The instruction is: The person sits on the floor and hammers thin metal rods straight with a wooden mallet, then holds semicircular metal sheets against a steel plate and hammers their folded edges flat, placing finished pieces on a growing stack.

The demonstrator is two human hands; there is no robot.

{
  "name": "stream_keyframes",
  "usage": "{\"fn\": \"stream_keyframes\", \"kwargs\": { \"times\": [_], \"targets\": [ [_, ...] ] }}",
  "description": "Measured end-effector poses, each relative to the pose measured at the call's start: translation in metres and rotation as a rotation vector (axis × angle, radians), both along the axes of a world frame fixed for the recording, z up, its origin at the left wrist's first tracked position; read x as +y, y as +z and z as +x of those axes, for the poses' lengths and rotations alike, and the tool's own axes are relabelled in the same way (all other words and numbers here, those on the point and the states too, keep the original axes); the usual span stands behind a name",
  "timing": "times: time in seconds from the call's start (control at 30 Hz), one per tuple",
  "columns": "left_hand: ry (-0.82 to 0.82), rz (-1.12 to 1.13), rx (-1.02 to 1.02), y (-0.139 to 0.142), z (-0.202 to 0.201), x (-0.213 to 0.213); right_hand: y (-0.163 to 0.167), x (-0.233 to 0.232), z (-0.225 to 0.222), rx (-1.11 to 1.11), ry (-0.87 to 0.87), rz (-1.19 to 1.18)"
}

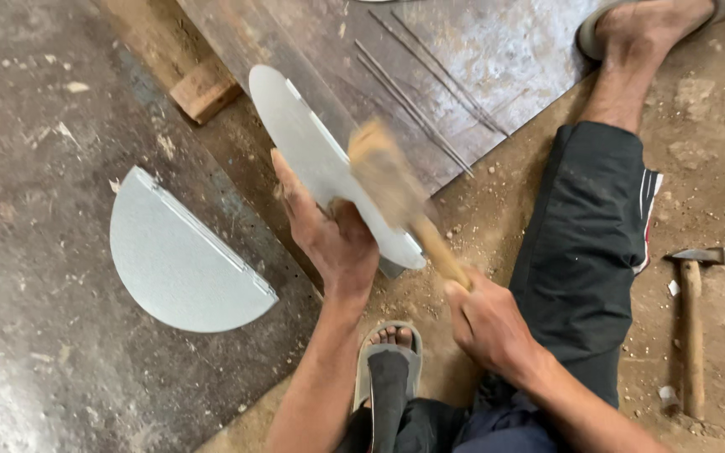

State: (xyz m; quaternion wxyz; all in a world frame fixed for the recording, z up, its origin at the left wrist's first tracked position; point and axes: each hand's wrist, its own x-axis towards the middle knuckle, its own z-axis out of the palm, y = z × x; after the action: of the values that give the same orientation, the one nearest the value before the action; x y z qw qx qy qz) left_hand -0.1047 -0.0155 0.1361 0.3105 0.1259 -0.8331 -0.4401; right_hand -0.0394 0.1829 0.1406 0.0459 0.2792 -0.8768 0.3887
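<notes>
My left hand [329,231] grips a half-round sheet-metal piece [304,143] and holds it tilted on edge over a steel rail. A wooden mallet [388,176] is in my right hand [484,319], held by the handle; its head is blurred with motion right above the piece's folded edge. A second half-round sheet-metal piece [182,264] with a folded straight edge lies flat on the dark floor to the left.
A steel hammer [691,323] with a wooden handle lies on the dirt at right. Thin metal rods [430,92] rest on a large metal sheet at the top. A wooden block [205,88] sits upper left. My legs and sandalled feet [388,352] spread around the work.
</notes>
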Motion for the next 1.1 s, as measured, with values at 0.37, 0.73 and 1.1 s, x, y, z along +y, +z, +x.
{"fn": "stream_keyframes", "kwargs": {
  "times": [0.37,0.73,1.1],
  "targets": [
    [-0.002,0.032,0.026,0.006,-0.001,0.002,-0.014,0.005,0.002,-0.266,-0.117,0.077],
    [-0.005,0.135,-0.047,0.007,-0.002,0.004,-0.024,0.023,0.021,-0.467,-0.159,0.152],
    [0.009,0.099,-0.037,0.004,-0.002,0.007,-0.035,0.031,0.028,-0.437,-0.196,-0.187]
  ]
}}
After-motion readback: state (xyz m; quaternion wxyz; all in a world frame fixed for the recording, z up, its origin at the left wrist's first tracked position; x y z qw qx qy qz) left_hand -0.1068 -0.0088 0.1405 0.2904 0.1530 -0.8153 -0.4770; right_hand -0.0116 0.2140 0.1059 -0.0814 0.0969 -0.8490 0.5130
